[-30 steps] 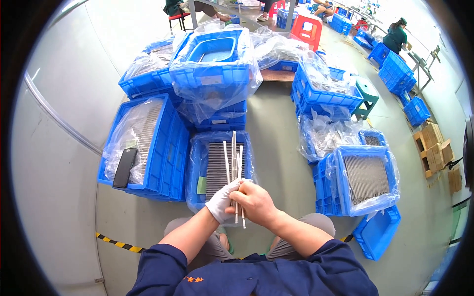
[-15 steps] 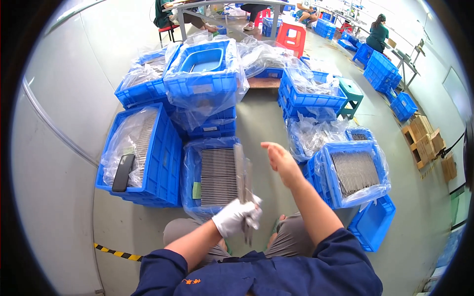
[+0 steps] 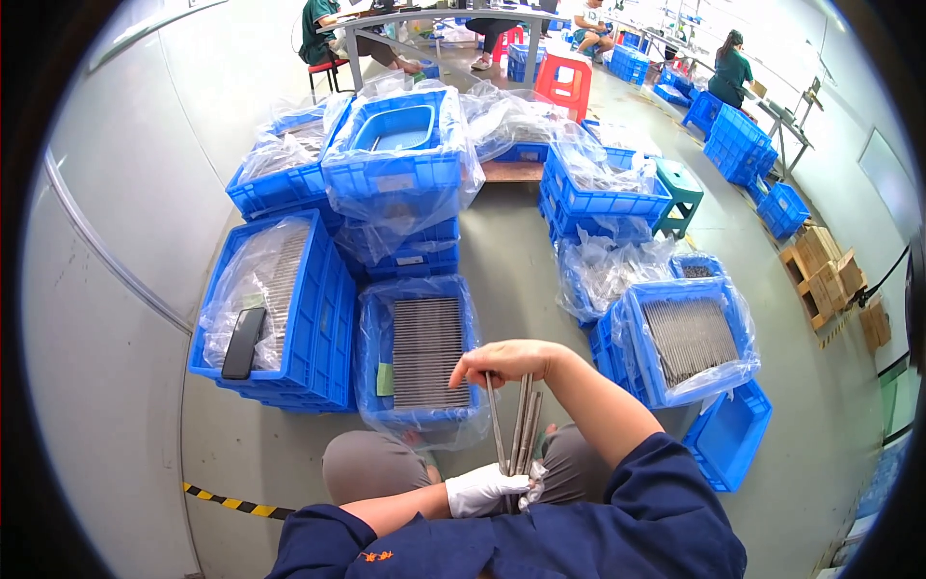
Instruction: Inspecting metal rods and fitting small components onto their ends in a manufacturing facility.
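My left hand (image 3: 492,490), in a white glove, is closed around the lower ends of several slim metal rods (image 3: 522,434) held upright near my lap. One metal rod (image 3: 497,429) stands apart from the bundle, slanting left. My bare right hand (image 3: 513,361) is over the rods' upper ends, its bent fingers at the top of that slanted rod; the fingertips are partly hidden. Just beyond, a plastic-lined blue crate (image 3: 369,410) holds a neat stack of similar rods (image 3: 427,338), with a green slip (image 3: 385,379) at its left side.
At left, stacked blue crates (image 3: 328,299) carry a black phone (image 3: 243,344). More lined crates (image 3: 410,174) stand behind. To the right are a crate of rods (image 3: 687,336), a tilted blue crate (image 3: 730,439) and a green stool (image 3: 680,193). People sit at tables farther off.
The rods in my left hand have come down and nearer my lap. My right hand has moved left and down, from apart to the rods' upper ends.
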Available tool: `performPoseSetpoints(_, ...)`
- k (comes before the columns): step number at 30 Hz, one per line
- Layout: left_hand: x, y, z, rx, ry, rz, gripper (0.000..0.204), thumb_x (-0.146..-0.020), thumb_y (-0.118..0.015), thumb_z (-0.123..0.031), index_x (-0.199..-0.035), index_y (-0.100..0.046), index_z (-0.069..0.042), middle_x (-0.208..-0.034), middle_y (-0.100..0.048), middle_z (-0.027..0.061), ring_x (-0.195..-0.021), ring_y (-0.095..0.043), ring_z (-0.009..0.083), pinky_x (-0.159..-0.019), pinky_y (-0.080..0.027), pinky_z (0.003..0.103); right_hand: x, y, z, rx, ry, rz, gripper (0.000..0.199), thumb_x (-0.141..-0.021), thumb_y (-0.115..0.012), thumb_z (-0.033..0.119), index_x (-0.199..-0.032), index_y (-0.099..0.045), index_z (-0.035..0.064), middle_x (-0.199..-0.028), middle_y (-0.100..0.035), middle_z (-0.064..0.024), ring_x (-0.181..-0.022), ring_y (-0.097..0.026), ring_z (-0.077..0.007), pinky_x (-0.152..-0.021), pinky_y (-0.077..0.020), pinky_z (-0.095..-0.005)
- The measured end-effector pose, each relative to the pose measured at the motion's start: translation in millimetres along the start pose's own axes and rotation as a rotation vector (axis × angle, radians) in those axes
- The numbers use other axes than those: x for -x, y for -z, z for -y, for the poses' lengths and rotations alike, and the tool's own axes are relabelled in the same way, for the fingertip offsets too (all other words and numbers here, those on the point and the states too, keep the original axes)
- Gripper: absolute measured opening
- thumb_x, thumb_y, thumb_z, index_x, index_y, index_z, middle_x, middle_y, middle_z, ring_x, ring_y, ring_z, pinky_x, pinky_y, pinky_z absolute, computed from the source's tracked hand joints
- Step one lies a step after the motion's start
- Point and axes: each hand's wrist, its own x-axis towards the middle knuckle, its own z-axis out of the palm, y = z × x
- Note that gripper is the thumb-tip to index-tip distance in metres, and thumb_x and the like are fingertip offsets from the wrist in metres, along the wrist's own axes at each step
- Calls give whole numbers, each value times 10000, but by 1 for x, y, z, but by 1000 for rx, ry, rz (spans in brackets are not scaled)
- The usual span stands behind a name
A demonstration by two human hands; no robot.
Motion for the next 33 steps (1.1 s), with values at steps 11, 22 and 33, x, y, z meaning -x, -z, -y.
performPoseSetpoints(11, -6, -18, 1, 68, 22, -209, 197, -831, -532, -296, -878, -483, -111, -580, -330, -68, -506, -302, 50, -465, -239, 190, -6, -8, -33, 79, 123, -480, 304, -888, -418, 324, -945, -592, 82, -626, -387, 63, -535, -329, -39, -479, -304, -188)
performPoseSetpoints(22, 1, -1, -89, 86, -99, -92, 169, -829, -526, -238, -865, -469, -82, -538, -328, -43, -439, -313, 63, -456, -325, 223, 6, -28, -25, -655, 427, -269, 382, -811, -537, 344, -1045, -500, 45, -761, -485, 15, -625, -474, -90, -562, -415, -225)
performPoseSetpoints(33, 9, 22, -113, 549, -516, -301, 404, -844, -461, -355, -1098, -476, -42, -1026, -525, 121, -869, -559, 236, -737, -495, 373, 3, -4, 4, -636, 618, -888, 167, -827, -546, 236, -751, -512, 92, -662, -461, 20, -565, -420, -57, -491, -338, -208)
